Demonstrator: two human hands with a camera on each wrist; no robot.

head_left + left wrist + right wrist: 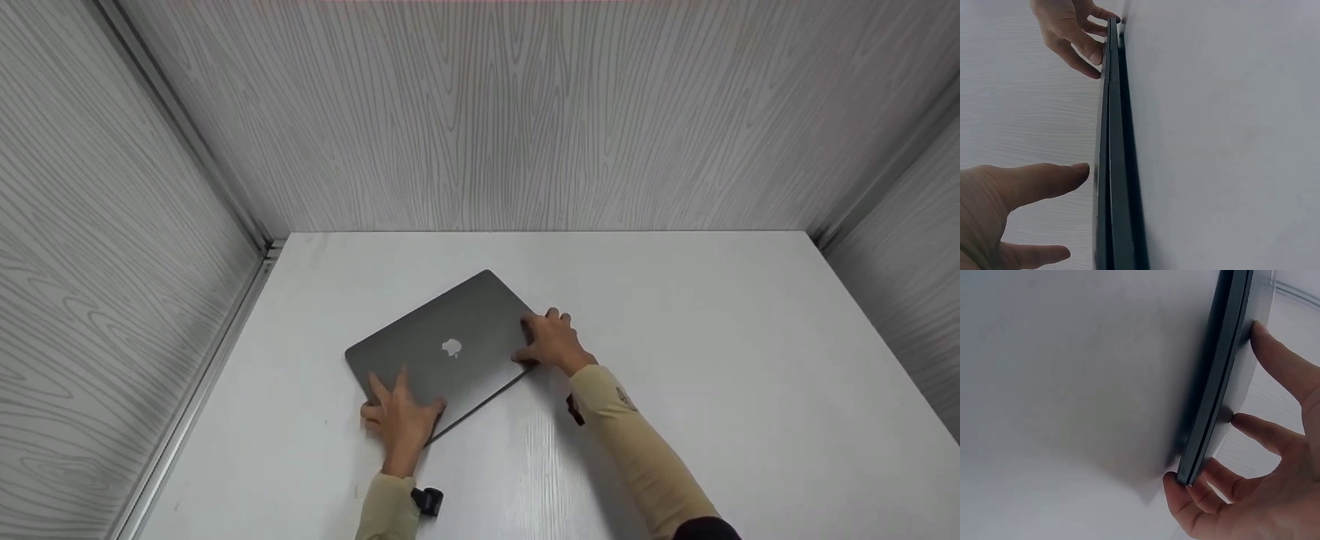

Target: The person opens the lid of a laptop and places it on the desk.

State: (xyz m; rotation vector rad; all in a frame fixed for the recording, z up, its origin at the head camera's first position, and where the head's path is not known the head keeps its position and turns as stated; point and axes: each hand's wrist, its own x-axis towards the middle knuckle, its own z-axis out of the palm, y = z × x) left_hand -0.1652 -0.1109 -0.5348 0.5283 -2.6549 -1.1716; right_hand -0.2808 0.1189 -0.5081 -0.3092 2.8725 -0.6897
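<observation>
- One closed grey laptop (405, 341) skewed on the white counter (720, 337), slightly toward nine o'clock of the middle; far corner points near one o'clock. Can't tell whether it sits fully flat.
- Handling, my guess: stiff slab, moderate weight, smooth top probably slippery, display inside fragile; no hard pressing near the logo (451, 347).
- Best hold, I'd judge: the two short sides, three and eight o'clock, thumbs above.
- Right hand (556, 343), three o'clock: fingers bent round the side by the corner, laptop gripped; thumb and forefinger tips on top.
- Left hand (403, 424), seven o'clock: fingers spread wide, mostly straight over the near corner. Outer fingertips hidden.
</observation>
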